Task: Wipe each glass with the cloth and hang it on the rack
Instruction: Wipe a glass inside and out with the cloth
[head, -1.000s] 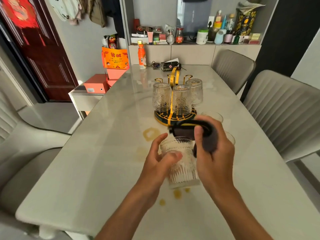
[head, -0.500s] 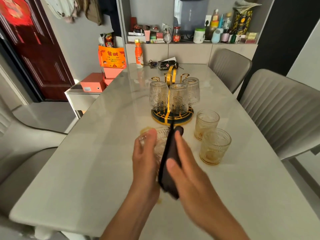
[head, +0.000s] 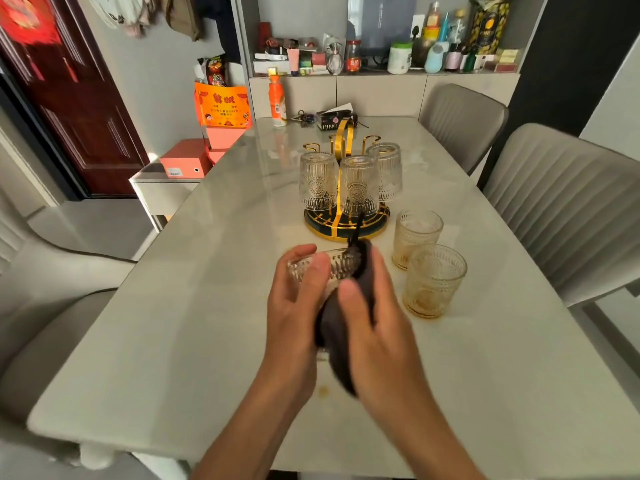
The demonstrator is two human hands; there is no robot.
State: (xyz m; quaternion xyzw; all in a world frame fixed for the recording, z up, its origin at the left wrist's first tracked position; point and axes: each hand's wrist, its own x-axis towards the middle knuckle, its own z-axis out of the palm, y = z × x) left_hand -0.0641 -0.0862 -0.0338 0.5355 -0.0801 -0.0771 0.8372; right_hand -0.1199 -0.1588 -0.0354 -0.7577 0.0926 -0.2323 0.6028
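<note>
Above the table's middle, my left hand [head: 298,299] grips a ribbed clear glass [head: 337,266] that is tipped on its side. My right hand [head: 374,317] holds a dark cloth [head: 334,327] wrapped against that glass, covering much of it. Behind them stands the black and gold rack [head: 346,226] with three clear glasses [head: 356,185] hanging upside down on it. Two amber-stained glasses [head: 433,278] stand upright on the table to the right of my hands.
The pale marble table [head: 173,323] has small amber stains near my wrists. An orange bottle [head: 277,98], keys and a dark box sit at the far end. Grey chairs [head: 561,206] line the right side and another the left.
The glass has gone from upright to lying on its side in my left hand, and the cloth has shifted from its rim to its side. Both stained glasses are uncovered now.
</note>
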